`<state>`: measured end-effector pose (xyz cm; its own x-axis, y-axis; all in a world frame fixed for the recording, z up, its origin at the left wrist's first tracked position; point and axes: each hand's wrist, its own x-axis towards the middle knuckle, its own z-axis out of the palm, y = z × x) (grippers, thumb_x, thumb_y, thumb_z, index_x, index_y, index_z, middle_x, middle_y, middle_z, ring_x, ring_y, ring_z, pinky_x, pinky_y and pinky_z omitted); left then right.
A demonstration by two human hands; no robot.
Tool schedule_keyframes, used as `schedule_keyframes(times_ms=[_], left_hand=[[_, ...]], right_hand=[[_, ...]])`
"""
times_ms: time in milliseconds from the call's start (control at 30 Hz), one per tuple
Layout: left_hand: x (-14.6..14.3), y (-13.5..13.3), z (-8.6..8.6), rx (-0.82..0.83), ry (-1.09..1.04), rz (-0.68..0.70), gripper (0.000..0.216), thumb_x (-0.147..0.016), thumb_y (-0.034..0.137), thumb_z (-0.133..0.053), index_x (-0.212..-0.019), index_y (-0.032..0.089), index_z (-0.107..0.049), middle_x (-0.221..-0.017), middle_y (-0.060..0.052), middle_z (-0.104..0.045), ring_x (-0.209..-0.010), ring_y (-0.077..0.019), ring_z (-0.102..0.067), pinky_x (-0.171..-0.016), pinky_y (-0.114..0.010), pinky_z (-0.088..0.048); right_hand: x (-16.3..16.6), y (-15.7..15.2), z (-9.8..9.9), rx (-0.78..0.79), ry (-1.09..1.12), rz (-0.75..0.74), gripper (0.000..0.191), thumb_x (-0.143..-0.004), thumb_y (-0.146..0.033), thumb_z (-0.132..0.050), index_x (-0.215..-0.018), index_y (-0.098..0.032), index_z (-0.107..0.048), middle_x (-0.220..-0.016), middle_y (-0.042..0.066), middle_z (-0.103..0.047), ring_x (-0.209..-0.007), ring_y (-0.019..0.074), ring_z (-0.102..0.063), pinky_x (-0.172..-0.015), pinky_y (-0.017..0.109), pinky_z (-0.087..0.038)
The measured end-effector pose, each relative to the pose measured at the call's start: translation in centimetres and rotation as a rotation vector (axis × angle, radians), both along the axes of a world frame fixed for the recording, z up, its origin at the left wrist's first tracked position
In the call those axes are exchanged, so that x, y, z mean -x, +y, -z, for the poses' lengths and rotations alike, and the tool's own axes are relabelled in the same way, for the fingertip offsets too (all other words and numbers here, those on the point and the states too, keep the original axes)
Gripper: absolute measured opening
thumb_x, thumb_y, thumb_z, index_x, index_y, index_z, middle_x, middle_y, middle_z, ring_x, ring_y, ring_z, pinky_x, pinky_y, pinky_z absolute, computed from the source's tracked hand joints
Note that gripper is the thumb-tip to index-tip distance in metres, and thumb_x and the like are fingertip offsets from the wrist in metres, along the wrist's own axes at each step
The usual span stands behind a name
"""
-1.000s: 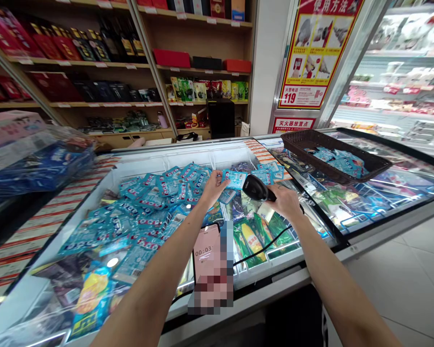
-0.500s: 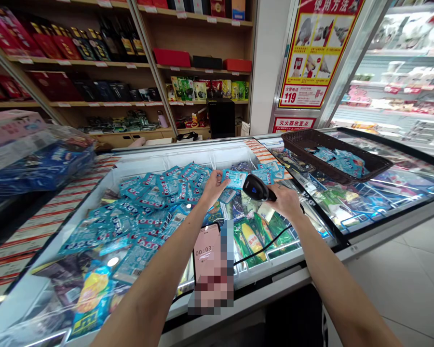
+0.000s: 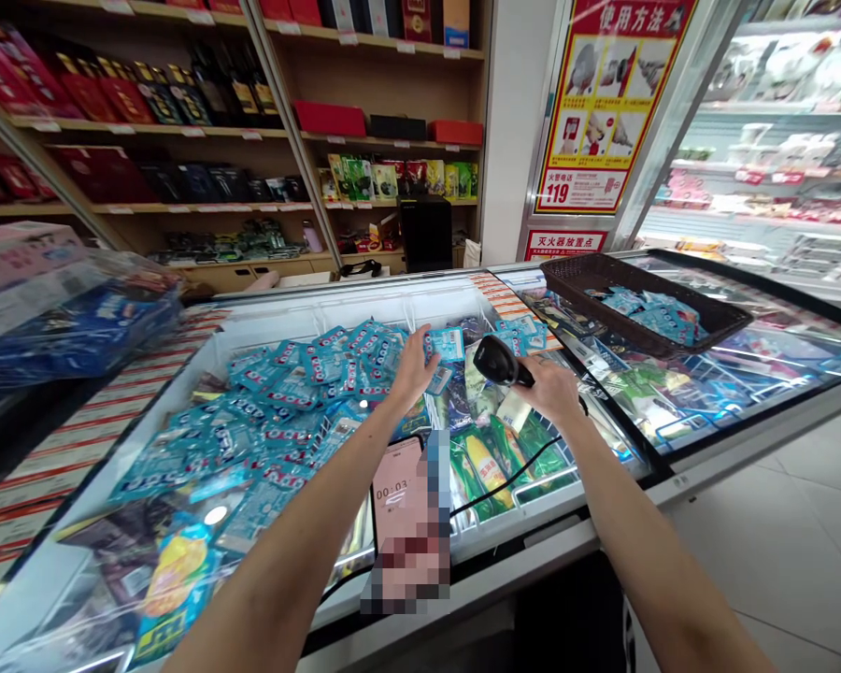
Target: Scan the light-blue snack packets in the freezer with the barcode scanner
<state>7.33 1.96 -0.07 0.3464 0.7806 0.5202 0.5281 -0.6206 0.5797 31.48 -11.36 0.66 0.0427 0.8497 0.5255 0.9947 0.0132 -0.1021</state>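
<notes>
My left hand [image 3: 415,366] holds a small blue packet [image 3: 449,344] by its left end, between thumb and fingers; a barcode label faces up near its right end. My right hand [image 3: 552,388] grips a black handheld barcode scanner [image 3: 496,360], its head pointing left toward the packet with a small gap between them. To the left of my left hand, a large heap of similar blue packets [image 3: 287,393] lies on the freezer's glass top. A few more blue packets [image 3: 522,332] rest behind the scanner.
A brown basket [image 3: 567,290] with several blue packets stands on the right freezer lid. A phone [image 3: 399,495] showing a timer lies in front, beside the scanner's black cable [image 3: 508,481]. Plastic-wrapped boxes [image 3: 77,318] are at left; stocked shelves [image 3: 385,136] stand behind.
The packet in my left hand has shifted slightly left, away from the scanner head, so its right end now shows clear of it. The right hand keeps hold of the scanner.
</notes>
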Motion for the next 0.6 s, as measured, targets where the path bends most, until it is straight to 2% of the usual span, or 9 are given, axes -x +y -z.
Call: schedule_keyframes(times_ms=[167,233,367,467,533,600], left_hand=[[-0.6,0.1,0.0,-0.081,0.158,-0.029,0.052,-0.081,0.021,-0.050,-0.132,0.018,-0.038,-0.141,-0.019,-0.029,-0.124,-0.0318,-0.042,-0.099,-0.048,-0.039],[-0.6,-0.2,-0.3,-0.150,0.245,-0.078,0.048,-0.081,0.016,-0.048,-0.129,0.019,-0.043,-0.146,-0.017,-0.025,-0.133,-0.0348,-0.031,-0.105,-0.053,-0.032],[-0.5,-1.4,-1.6,-0.278,0.421,-0.132,0.044,-0.080,0.013,-0.050,-0.123,0.021,-0.052,-0.149,-0.011,-0.028,-0.140,-0.0364,-0.013,-0.111,-0.061,-0.008],[-0.4,-2.4,-2.0,-0.291,0.518,0.010,0.043,-0.085,0.024,-0.048,-0.129,0.025,-0.048,-0.150,-0.007,-0.029,-0.141,-0.0316,-0.014,-0.112,-0.058,-0.007],[-0.4,-2.8,-1.8,-0.266,0.604,0.163,0.044,-0.088,0.035,-0.045,-0.131,0.029,-0.045,-0.148,-0.004,-0.033,-0.140,-0.0271,-0.019,-0.113,-0.054,-0.009],[-0.2,-3.0,-1.2,-0.224,0.666,0.240,0.045,-0.088,0.045,-0.043,-0.132,0.032,-0.045,-0.146,-0.001,-0.038,-0.139,-0.0245,-0.022,-0.114,-0.052,-0.008]], right_hand=[[0.0,0.2,0.0,0.010,-0.016,-0.020,0.037,-0.078,-0.041,-0.058,-0.111,-0.025,-0.063,-0.094,0.004,-0.068,-0.084,0.0191,-0.060,-0.064,0.025,-0.036],[0.0,0.3,0.0,0.005,-0.018,-0.034,0.038,-0.078,-0.041,-0.058,-0.111,-0.025,-0.062,-0.094,0.004,-0.068,-0.084,0.0191,-0.060,-0.064,0.025,-0.036],[-0.2,0.4,-0.1,-0.022,-0.025,-0.049,0.037,-0.077,-0.040,-0.059,-0.111,-0.026,-0.062,-0.094,0.003,-0.068,-0.085,0.0193,-0.061,-0.065,0.026,-0.037],[-0.3,0.3,-0.2,-0.027,-0.023,-0.061,0.037,-0.077,-0.040,-0.058,-0.112,-0.026,-0.062,-0.093,0.003,-0.068,-0.084,0.0190,-0.061,-0.065,0.026,-0.037],[-0.4,0.2,-0.1,-0.035,-0.015,-0.068,0.038,-0.078,-0.040,-0.058,-0.113,-0.025,-0.061,-0.091,0.003,-0.068,-0.084,0.0190,-0.061,-0.066,0.026,-0.037],[-0.5,0.1,-0.1,-0.050,-0.006,-0.070,0.039,-0.078,-0.041,-0.057,-0.113,-0.025,-0.061,-0.091,0.003,-0.068,-0.083,0.0188,-0.061,-0.066,0.026,-0.038]])
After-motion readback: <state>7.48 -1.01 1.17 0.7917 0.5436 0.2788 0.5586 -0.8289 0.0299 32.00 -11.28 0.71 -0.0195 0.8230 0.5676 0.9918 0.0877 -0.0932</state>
